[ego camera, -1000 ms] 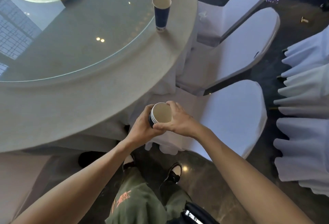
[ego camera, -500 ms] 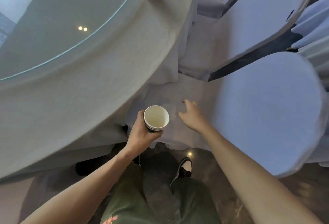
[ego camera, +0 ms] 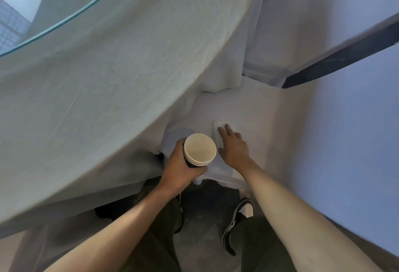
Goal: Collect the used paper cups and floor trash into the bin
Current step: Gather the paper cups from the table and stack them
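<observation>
A nested stack of paper cups (ego camera: 199, 149), cream inside with dark outer walls, is gripped upright by my left hand (ego camera: 180, 167) just below the table's edge. My right hand (ego camera: 233, 147) lies flat, fingers spread, on a white chair seat (ego camera: 254, 111). Its fingertips touch a small white crumpled tissue (ego camera: 218, 128) lying on that seat. Most of the tissue is hidden under the fingers. No bin is in view.
A round table with a grey cloth (ego camera: 103, 90) and a glass top (ego camera: 43, 1) fills the left. White-covered chair backs (ego camera: 354, 133) crowd the right. Dark floor and my shoes (ego camera: 239, 217) show below.
My right hand let go of the cups, moved right and forward, and now rests on the tissue on the seat. My head has leaned closer; the far blue cup left view.
</observation>
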A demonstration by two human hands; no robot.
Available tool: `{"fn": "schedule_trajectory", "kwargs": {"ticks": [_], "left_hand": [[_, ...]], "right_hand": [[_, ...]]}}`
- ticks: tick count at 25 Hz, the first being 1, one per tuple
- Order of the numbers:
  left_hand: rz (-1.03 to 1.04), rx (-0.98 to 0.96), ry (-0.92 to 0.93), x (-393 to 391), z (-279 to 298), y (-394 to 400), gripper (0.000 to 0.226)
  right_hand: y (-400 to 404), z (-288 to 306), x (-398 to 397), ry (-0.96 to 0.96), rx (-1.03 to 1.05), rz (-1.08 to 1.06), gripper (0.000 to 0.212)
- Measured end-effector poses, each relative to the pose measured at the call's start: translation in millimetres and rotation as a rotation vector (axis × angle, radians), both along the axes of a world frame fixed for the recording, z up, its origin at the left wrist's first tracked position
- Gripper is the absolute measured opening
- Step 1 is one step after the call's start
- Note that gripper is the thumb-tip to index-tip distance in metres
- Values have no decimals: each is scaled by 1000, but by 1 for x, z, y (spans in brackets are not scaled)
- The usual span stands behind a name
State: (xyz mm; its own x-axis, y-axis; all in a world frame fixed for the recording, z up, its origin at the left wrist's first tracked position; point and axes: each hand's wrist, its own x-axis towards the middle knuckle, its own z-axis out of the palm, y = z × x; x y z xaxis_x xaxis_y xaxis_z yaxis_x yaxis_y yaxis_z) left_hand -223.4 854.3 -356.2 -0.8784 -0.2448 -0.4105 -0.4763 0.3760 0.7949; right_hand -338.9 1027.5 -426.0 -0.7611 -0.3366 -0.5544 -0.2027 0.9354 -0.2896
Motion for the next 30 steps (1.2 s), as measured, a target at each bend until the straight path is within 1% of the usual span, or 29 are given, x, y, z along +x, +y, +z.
{"fn": "schedule_trajectory", "kwargs": {"ticks": [2,5,8,11,12,14,16,18,19,22,24,27,30], "left_hand": [[-4,18,-21,-1,-7,-3,85],[24,52,-51,-5,-9,-7,84],[30,66,-68,-7,3,-6,87],[-16,41,-84,-9,41,1,83],[-35,41,-78,-11,56,3,81],[-86,38,-41,-17,95,8,80],[-144,38,-6,-25,137,13,80],[-194,53,47,-35,182,21,80],[-218,63,78,-41,206,27,80],[-284,48,215,-53,268,47,80],[-313,2,324,-59,304,65,79],[-320,-40,432,-59,340,101,82],[-287,-91,495,-40,359,159,84]], "right_hand": [[1,-11,5,43,10,25,56],[11,-18,9,82,-16,2,33],[17,2,7,36,-54,-156,22],[20,65,3,15,-152,-411,21],[19,93,0,20,-229,-520,20],[20,161,-6,15,-435,-700,25],[24,237,-9,38,-619,-752,26],[31,309,-3,54,-704,-674,21],[36,344,2,53,-708,-618,20],[53,419,17,48,-588,-411,16],[73,450,21,89,-517,-328,13],[109,481,16,193,-483,-250,11],[159,498,24,270,-405,-58,9]]}}
